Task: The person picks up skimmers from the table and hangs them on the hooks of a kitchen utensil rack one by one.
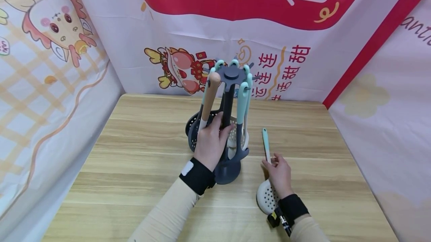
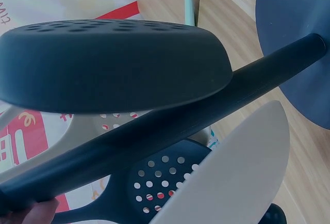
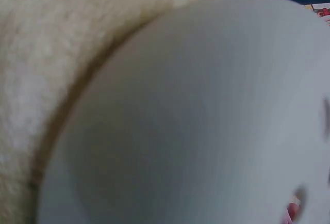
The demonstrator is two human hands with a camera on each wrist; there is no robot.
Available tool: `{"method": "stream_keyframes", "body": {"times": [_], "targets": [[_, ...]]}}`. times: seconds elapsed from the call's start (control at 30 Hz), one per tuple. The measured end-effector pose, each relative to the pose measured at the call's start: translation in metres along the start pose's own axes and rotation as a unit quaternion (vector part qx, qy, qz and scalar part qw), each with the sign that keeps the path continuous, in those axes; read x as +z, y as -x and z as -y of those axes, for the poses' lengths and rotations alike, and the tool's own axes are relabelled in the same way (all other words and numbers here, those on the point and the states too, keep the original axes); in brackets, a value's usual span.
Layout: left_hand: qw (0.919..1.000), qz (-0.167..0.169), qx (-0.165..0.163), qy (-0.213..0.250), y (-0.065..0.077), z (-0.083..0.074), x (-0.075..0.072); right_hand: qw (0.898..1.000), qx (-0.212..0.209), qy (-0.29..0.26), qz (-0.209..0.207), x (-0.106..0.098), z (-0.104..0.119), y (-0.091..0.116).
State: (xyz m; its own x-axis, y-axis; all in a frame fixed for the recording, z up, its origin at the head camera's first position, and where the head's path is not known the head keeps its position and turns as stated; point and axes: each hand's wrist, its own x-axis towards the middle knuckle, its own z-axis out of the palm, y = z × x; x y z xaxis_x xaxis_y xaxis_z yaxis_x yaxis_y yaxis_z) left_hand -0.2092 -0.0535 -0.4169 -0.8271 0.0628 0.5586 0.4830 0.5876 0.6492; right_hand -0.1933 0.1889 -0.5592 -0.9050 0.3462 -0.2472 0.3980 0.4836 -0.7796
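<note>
In the head view my left hand [image 1: 210, 143] grips the black pole of a utensil stand [image 1: 228, 103]. Dark skimmers [image 1: 193, 129], a wooden-handled utensil [image 1: 210, 92] and a mint-handled utensil [image 1: 241, 107] hang around it. My right hand [image 1: 280, 172] pinches the handle of a pale skimmer [image 1: 266, 197], its mint end pointing toward the back. That skimmer's pale bowl [image 3: 180, 121] fills most of the right wrist view, low over the table. The left wrist view shows the pole [image 2: 154, 133] running into its round base [image 2: 294, 12], between hanging utensil heads.
The wood-grain table [image 1: 141, 152] extends around the stand on all sides. A printed cloth backdrop [image 1: 118, 47] rises behind its rear edge, with more cloth at left and right. A small black device [image 1: 274, 217] sits at my right wristband.
</note>
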Motion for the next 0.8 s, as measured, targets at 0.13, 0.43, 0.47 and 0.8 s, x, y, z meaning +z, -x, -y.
{"method": "stream_keyframes", "body": {"times": [0.13, 0.43, 0.47, 0.8], "targets": [[1.0, 0.0, 0.0, 0.001, 0.0002, 0.0009, 0.0008, 1.0, 0.006, 0.001, -0.001, 0.0, -0.0014, 0.0005], [1.0, -0.003, 0.0, 0.0, -0.0013, 0.0016, 0.0023, 0.999, -0.015, 0.034, -0.029, 0.0035, -0.0048, -0.0028], [1.0, -0.003, -0.001, 0.0, -0.0014, 0.0016, 0.0025, 0.999, -0.019, 0.039, -0.03, 0.0039, -0.0051, -0.0032], [0.9999, -0.003, -0.012, 0.004, -0.0013, 0.0015, 0.0042, 0.999, -0.016, 0.048, -0.017, 0.0051, -0.0081, -0.0052]]}}
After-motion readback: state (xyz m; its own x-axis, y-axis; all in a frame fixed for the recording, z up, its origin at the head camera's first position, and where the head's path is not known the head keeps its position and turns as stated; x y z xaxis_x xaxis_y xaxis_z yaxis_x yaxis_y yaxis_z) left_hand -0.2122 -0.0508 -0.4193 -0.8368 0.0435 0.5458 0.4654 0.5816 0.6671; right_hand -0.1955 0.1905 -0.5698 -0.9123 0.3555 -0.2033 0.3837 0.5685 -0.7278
